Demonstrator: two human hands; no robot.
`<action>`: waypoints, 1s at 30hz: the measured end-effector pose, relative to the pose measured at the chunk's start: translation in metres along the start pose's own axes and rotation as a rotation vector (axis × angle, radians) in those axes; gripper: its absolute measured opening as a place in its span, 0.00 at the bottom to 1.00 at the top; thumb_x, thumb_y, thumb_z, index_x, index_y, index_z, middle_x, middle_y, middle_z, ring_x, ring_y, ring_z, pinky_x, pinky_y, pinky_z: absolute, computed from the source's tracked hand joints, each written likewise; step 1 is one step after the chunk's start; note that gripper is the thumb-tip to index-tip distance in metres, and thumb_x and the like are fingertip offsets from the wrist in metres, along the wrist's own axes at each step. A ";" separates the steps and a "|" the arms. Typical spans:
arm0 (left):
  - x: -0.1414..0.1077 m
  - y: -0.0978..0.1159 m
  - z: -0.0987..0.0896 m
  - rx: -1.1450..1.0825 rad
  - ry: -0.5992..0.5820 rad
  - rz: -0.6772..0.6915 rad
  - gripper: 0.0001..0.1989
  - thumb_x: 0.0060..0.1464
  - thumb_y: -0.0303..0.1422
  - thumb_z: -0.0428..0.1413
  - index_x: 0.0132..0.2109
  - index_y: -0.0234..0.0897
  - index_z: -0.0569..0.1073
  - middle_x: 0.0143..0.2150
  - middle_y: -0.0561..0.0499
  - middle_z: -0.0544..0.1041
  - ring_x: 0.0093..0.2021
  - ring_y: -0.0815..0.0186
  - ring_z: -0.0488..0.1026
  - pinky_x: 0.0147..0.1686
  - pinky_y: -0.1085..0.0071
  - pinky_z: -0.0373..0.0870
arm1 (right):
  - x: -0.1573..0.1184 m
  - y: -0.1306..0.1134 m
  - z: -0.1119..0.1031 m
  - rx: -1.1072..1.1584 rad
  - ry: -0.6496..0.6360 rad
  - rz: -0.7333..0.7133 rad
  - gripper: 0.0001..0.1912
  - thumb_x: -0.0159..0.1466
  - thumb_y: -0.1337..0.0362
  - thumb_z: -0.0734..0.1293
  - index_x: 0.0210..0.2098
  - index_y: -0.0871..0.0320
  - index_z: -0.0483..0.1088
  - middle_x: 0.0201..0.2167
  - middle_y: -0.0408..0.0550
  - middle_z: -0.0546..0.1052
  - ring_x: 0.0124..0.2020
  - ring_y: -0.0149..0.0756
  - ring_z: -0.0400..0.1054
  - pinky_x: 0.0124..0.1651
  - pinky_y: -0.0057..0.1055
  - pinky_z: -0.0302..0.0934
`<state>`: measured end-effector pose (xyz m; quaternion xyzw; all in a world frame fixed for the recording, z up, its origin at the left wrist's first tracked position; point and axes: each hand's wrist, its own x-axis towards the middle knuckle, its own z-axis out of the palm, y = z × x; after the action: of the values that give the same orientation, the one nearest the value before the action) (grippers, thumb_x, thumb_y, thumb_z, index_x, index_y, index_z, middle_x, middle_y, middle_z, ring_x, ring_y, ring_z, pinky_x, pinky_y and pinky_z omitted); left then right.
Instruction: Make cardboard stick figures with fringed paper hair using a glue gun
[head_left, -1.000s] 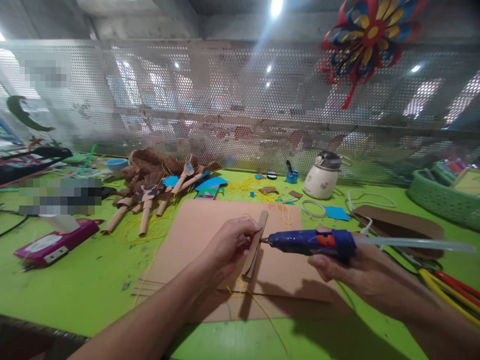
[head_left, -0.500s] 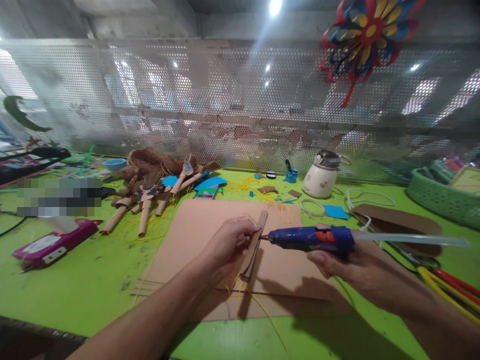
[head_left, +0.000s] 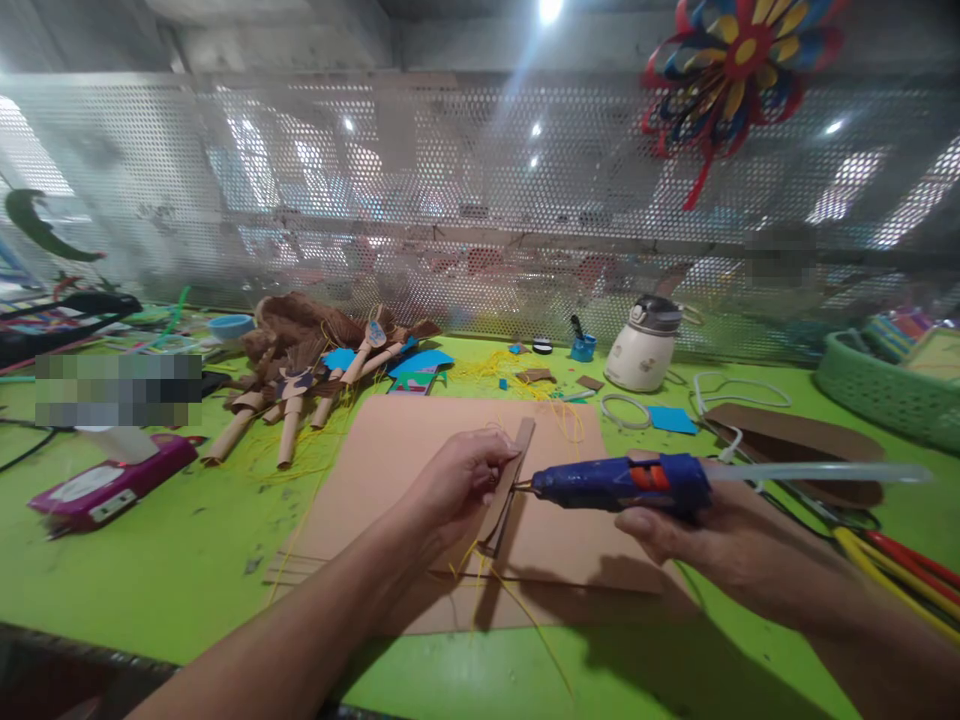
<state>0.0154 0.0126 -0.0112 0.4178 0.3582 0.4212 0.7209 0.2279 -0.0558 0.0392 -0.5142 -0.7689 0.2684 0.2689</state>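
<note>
The left hand (head_left: 454,480) pinches a layered, matte brown paper strip (head_left: 501,505) between its fingers, above smooth tan cardboard sheets (head_left: 412,445) on the green counter (head_left: 195,580). Narrow and flat, the strip has its long axis running away from the person, far end leaning right, layers parted nearest. The right hand (head_left: 716,545) grips a blue plastic glue gun (head_left: 600,484), fingers mostly hidden; its metal nozzle (head_left: 526,487) points left, at the strip's edge.
</note>
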 end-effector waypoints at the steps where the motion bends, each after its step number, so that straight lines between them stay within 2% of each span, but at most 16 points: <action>1: 0.000 0.000 0.000 0.000 0.004 -0.006 0.06 0.40 0.29 0.56 0.23 0.34 0.65 0.18 0.58 0.58 0.19 0.75 0.55 0.19 0.76 0.49 | 0.000 0.002 0.000 0.001 -0.007 -0.004 0.15 0.58 0.51 0.64 0.25 0.55 0.73 0.18 0.40 0.67 0.20 0.29 0.60 0.22 0.22 0.58; 7: -0.001 0.001 0.001 -0.011 0.016 -0.018 0.06 0.39 0.30 0.57 0.23 0.34 0.66 0.20 0.56 0.62 0.19 0.74 0.60 0.20 0.75 0.53 | -0.006 0.014 0.007 0.041 -0.057 -0.017 0.13 0.59 0.54 0.65 0.26 0.55 0.74 0.21 0.42 0.70 0.21 0.30 0.61 0.21 0.23 0.57; 13: -0.001 0.002 0.001 -0.023 0.015 -0.017 0.06 0.38 0.29 0.57 0.23 0.34 0.65 0.20 0.56 0.62 0.19 0.74 0.59 0.20 0.76 0.53 | -0.003 0.005 0.003 0.016 -0.054 -0.014 0.14 0.58 0.52 0.65 0.24 0.54 0.73 0.18 0.40 0.68 0.20 0.30 0.61 0.22 0.24 0.59; 20: -0.001 0.003 0.001 -0.014 0.018 -0.026 0.06 0.39 0.29 0.56 0.23 0.34 0.66 0.20 0.56 0.62 0.19 0.74 0.58 0.20 0.76 0.52 | -0.003 0.005 0.002 -0.001 -0.070 -0.007 0.14 0.59 0.52 0.64 0.26 0.54 0.74 0.19 0.40 0.69 0.21 0.29 0.61 0.23 0.23 0.59; 25: 0.000 0.002 0.000 -0.015 0.019 -0.013 0.05 0.38 0.28 0.56 0.23 0.33 0.66 0.20 0.57 0.61 0.19 0.76 0.56 0.19 0.76 0.50 | -0.003 0.006 0.002 -0.013 -0.022 -0.016 0.15 0.56 0.51 0.66 0.22 0.54 0.74 0.17 0.40 0.68 0.19 0.29 0.60 0.20 0.23 0.58; 30: 0.001 0.001 -0.001 -0.022 0.007 -0.035 0.05 0.39 0.29 0.57 0.24 0.33 0.66 0.19 0.57 0.60 0.19 0.76 0.54 0.19 0.76 0.48 | 0.000 0.002 0.000 -0.037 0.021 0.018 0.14 0.58 0.51 0.65 0.29 0.53 0.76 0.18 0.39 0.69 0.20 0.28 0.60 0.20 0.21 0.56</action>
<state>0.0151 0.0143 -0.0107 0.4021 0.3632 0.4139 0.7315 0.2289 -0.0549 0.0379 -0.5287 -0.7662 0.2512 0.2652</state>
